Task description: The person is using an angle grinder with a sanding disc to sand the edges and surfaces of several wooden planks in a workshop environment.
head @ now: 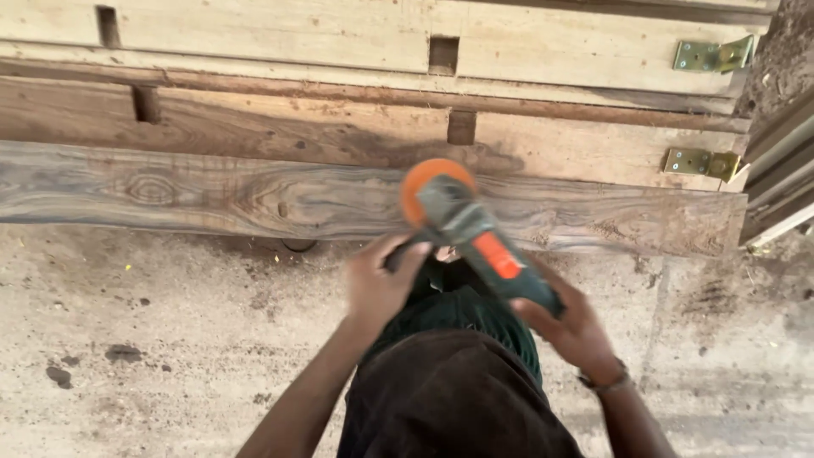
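I hold a dark green angle grinder point(475, 233) with an orange switch and an orange sanding disc point(421, 182) at its tip. The disc rests against a long grey-brown wooden plank point(212, 199) lying across the view. My left hand point(377, 284) grips the side handle of the grinder. My right hand point(572, 326), with a bracelet at the wrist, is wrapped round the rear of the grinder body. Motion blurs the tool and both hands slightly.
Beyond the plank lie more wooden frame pieces point(280, 127) with rectangular mortise holes point(443, 54) and two brass hinges point(701, 161) at the right ends. Dusty concrete floor point(170, 339) lies below the plank. Stacked timber point(780, 178) sits at the right edge.
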